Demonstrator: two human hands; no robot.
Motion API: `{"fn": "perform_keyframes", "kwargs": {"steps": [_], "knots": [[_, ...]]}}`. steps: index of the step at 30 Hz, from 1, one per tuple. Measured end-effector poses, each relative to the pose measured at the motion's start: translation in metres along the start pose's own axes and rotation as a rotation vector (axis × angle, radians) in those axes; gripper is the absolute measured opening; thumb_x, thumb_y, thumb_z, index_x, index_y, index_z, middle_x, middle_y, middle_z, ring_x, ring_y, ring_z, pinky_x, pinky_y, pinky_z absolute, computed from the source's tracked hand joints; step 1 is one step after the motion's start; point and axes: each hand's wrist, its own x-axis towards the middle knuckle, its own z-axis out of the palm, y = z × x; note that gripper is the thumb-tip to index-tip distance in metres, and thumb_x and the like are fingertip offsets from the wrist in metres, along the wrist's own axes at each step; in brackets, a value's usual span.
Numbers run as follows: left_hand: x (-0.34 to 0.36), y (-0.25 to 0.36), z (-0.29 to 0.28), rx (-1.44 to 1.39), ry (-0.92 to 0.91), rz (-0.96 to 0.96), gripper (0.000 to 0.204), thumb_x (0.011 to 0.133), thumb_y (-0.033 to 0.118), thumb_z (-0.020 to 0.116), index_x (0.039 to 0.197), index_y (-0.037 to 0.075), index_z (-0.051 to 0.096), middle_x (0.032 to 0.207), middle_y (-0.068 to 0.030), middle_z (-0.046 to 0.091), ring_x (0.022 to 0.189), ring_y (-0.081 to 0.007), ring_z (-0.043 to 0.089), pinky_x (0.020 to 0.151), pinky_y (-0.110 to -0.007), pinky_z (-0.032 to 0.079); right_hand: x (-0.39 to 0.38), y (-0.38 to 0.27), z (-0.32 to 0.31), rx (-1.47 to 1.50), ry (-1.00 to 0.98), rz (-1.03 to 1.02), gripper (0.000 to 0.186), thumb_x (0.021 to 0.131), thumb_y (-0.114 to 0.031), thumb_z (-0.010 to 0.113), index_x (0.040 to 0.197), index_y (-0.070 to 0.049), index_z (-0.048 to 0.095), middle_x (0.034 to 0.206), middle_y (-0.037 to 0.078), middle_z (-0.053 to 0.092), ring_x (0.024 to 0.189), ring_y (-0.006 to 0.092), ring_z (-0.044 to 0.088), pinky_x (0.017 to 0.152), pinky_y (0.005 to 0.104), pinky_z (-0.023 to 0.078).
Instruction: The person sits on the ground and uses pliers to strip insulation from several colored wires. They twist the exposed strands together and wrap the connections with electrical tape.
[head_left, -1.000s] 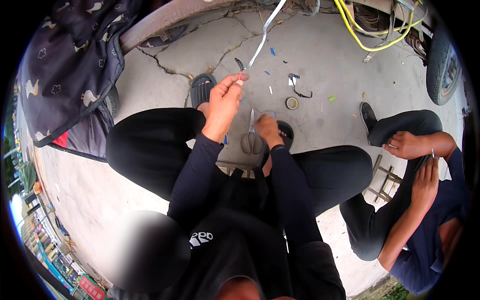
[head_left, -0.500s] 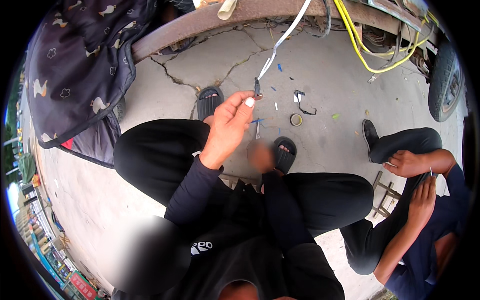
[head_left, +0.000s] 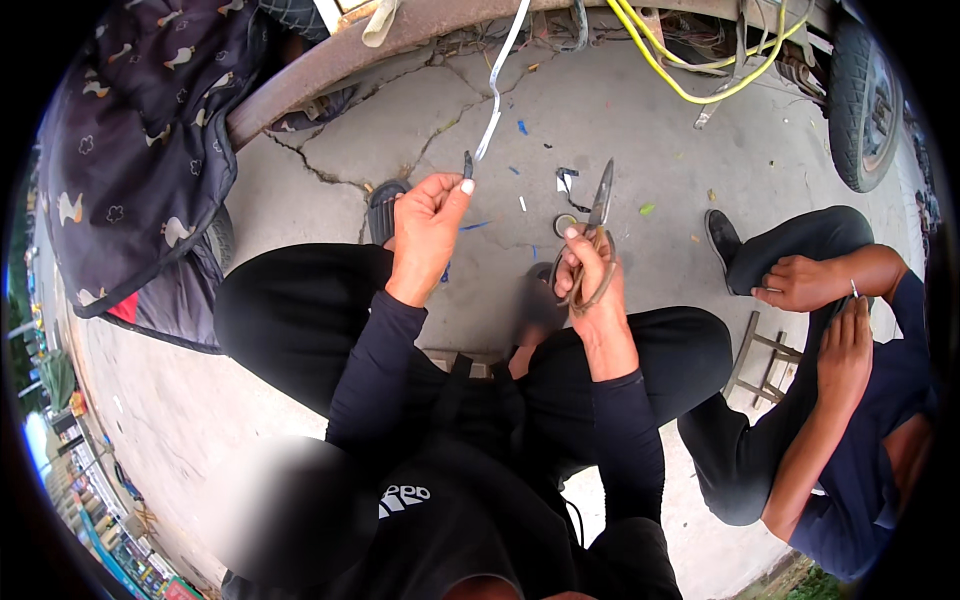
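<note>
- Left hand (head_left: 428,230) pinching tight on the black tip (head_left: 468,166), beside the white wire (head_left: 495,88), above the ground (head_left: 400,120), probably steadying it!
- Right hand (head_left: 600,285) grips the scissors (head_left: 601,203) by their handles, blades pointing away, seemingly for control.

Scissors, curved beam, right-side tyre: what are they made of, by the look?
Scissors: metal, likely steel; the blade shows a grey sheen. The handle loops are duller, brownish; coating unclear.
Curved beam: probably rusted metal, judging by its uneven, matte brown surface.
Tyre: likely rubber, dark and matte with moulded tread.
</note>
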Motion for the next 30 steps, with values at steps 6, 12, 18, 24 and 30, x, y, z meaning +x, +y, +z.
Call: {"fn": "perform_keyframes", "kwargs": {"steps": [6,12,18,24,30], "knots": [[-0.006,-0.008,0.015,0.050,0.017,0.033,0.018,0.090,0.014,0.070,0.097,-0.002,0.067,0.063,0.0108,0.044,0.056,0.0008,0.032,0.049,-0.020,0.024,-0.020,-0.036,0.004,-0.410,-0.266,-0.270,0.042,0.089,-0.009,0.063,0.128,-0.001,0.049,0.082,-0.001,0.048,0.065,0.0069,0.048,0.059,0.0236,0.042],[-0.006,-0.001,0.007,-0.162,-0.114,-0.109,0.020,0.097,0.015,0.059,0.111,0.001,0.061,0.080,0.0044,0.057,0.067,-0.0020,0.042,0.060,-0.019,0.034,-0.027,0.002,0.002,-0.562,-0.345,-0.236,0.052,0.089,-0.006,0.059,0.137,-0.003,0.041,0.090,0.004,0.056,0.076,0.0133,0.056,0.073,0.0267,0.046],[-0.011,-0.011,0.006,0.138,-0.144,0.063,0.024,0.100,0.016,0.053,0.116,-0.001,0.057,0.084,-0.0008,0.065,0.068,-0.0058,0.048,0.062,-0.022,0.042,-0.033,0.013,0.005,-0.932,-0.294,-0.331,0.049,0.087,-0.011,0.061,0.132,-0.001,0.043,0.097,0.017,0.060,0.084,0.0348,0.062,0.076,0.0412,0.049],[-0.010,-0.013,0.005,0.209,-0.190,0.067,0.021,0.099,0.016,0.054,0.112,0.000,0.059,0.085,-0.0029,0.069,0.066,-0.0060,0.048,0.061,-0.022,0.043,-0.028,0.029,0.003,-1.280,-0.197,-0.551,0.053,0.085,-0.012,0.063,0.132,0.000,0.042,0.108,0.022,0.058,0.093,0.0422,0.061,0.078,0.0472,0.050],[-0.012,-0.025,0.010,0.264,-0.252,0.052,0.019,0.098,0.015,0.056,0.107,-0.001,0.060,0.083,-0.0039,0.070,0.066,-0.0083,0.053,0.062,-0.026,0.047,-0.018,0.026,0.008,-1.335,-0.207,-0.570,0.055,0.083,-0.011,0.064,0.132,0.000,0.042,0.107,0.023,0.056,0.095,0.0437,0.059,0.078,0.0500,0.050]]}}
